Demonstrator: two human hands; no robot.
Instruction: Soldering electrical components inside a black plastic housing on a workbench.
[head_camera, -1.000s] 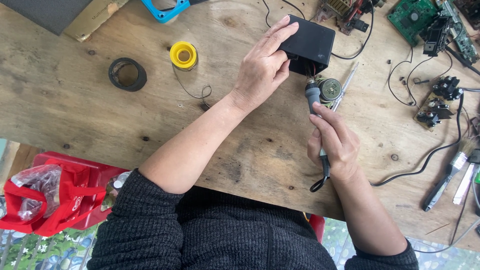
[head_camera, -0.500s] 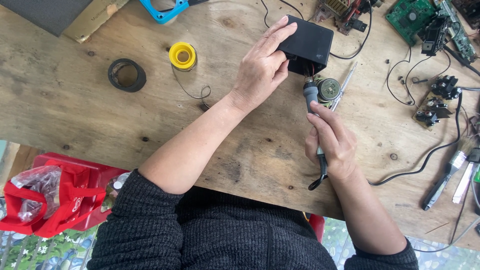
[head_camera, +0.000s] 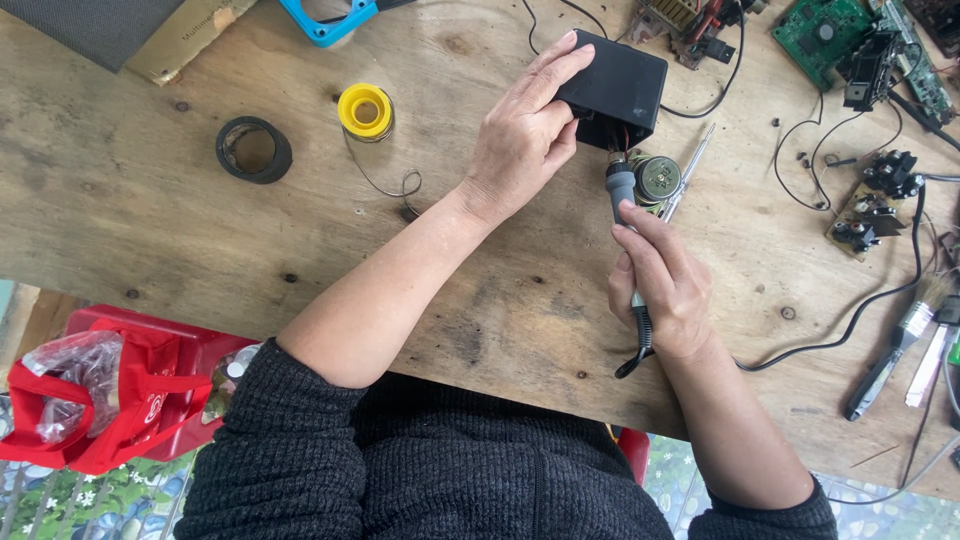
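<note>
My left hand grips the near left side of a black plastic box lying on the wooden table. My right hand holds a soldering iron with a grey handle, its tip pointing up at the box's near edge. Right beside the iron's tip sits a small round metal motor with thin wires running into the box. A metal screwdriver shaft lies just right of the motor.
A yellow solder spool with loose wire and a black tape roll lie at left. Circuit boards, black connectors and cables fill the right. A brush lies at the right edge. A red bag sits below the table.
</note>
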